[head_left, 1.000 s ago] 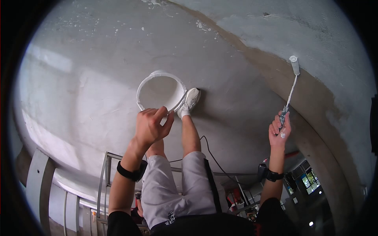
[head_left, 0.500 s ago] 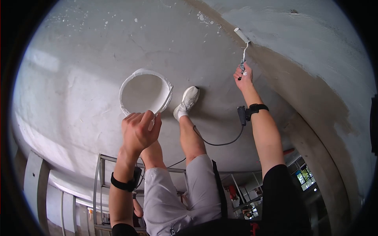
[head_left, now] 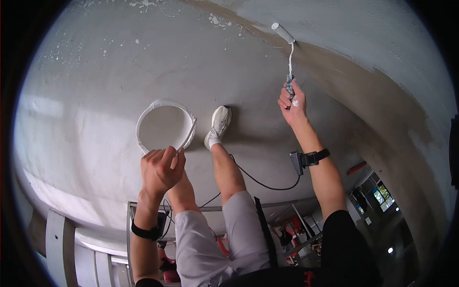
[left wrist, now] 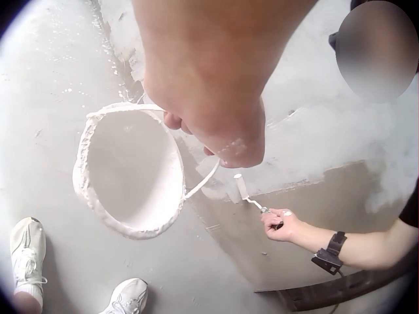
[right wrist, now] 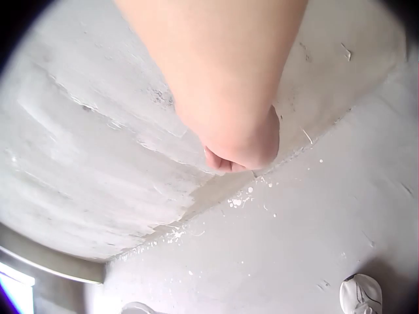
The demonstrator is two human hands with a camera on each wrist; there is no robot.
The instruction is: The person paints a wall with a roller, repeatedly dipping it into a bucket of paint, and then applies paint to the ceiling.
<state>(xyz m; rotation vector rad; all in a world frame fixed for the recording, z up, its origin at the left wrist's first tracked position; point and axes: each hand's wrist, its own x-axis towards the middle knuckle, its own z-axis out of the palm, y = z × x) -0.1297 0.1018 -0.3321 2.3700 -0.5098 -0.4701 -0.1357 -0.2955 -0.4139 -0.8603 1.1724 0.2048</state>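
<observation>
My left hand (head_left: 161,170) grips the thin handle (left wrist: 204,180) of a round bucket (head_left: 138,131), its rim coated in white. Pale paint shows inside the bucket. In my right hand (head_left: 295,107), which has a white smear on it, I hold the paint-spotted grip (head_left: 289,88) of a small paint roller (head_left: 284,33). The white roller sleeve lies at the lower part of the wall, along the edge of the painted area, also in the left wrist view. In the right wrist view my right hand (right wrist: 242,147) hides the roller.
The wall (head_left: 382,48) is pale above, with a brownish unpainted band (head_left: 344,71) along its foot. White splatters mark the grey floor (head_left: 95,81). My shoe (head_left: 220,122) stands right of the bucket. A black cable (head_left: 267,186) hangs from the right wrist camera. A metal frame and railings stand behind.
My right hand has carried the roller leftward along the wall's lower part. The bucket, still hanging from my left hand, has shifted left in the head view, farther from the shoe.
</observation>
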